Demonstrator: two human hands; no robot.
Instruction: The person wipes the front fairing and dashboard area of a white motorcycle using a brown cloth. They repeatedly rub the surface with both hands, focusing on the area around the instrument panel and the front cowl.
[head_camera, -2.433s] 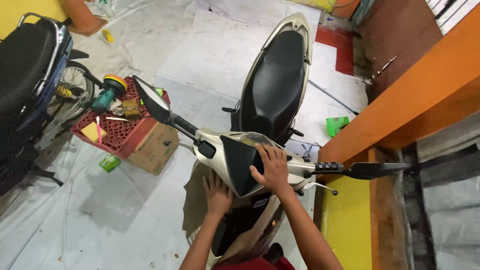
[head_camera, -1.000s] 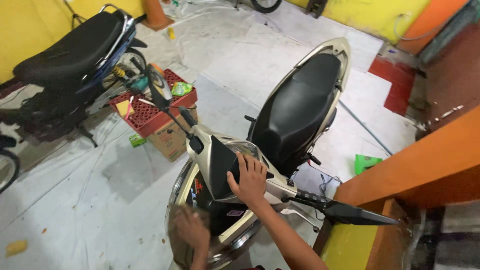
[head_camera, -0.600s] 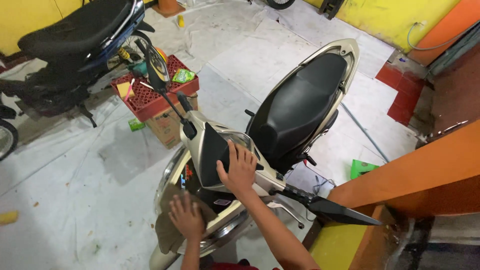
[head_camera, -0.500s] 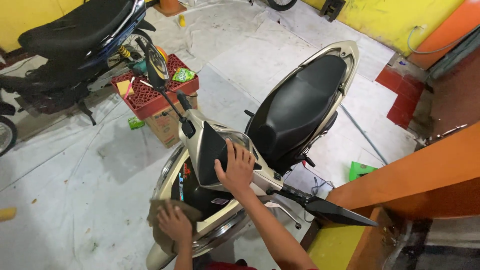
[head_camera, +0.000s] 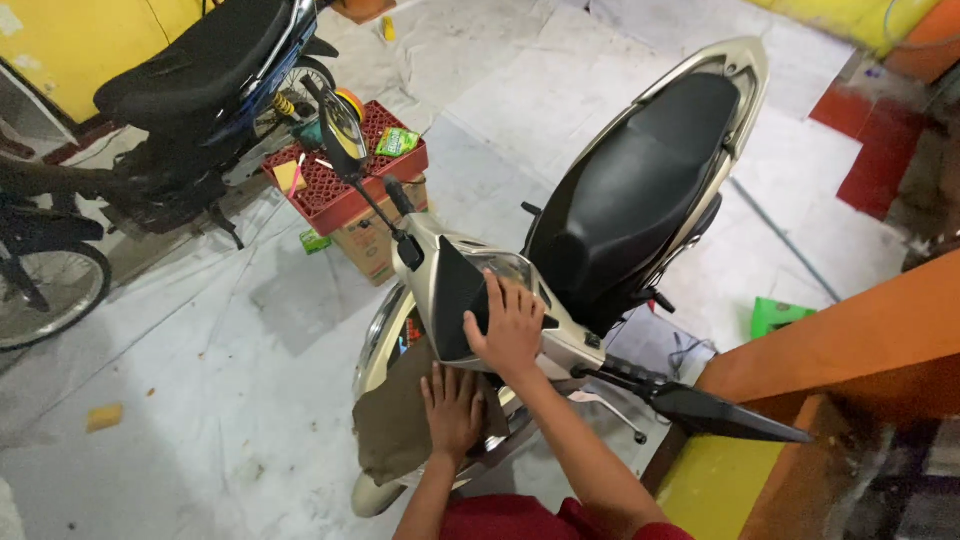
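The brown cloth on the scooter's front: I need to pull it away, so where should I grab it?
Probably the loose lower-left corner of the brown cloth, from the scooter's left side. That part hangs free below the front panel, while the left hand presses flat on its upper right part.

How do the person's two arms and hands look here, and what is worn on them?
Both hands are bare: no gloves, rings or watch can be seen on the left hand or the right hand. The forearms are uncovered too. At the bottom edge, red clothing shows near the upper arms, probably short sleeves. The fingers carry no tape or markings.
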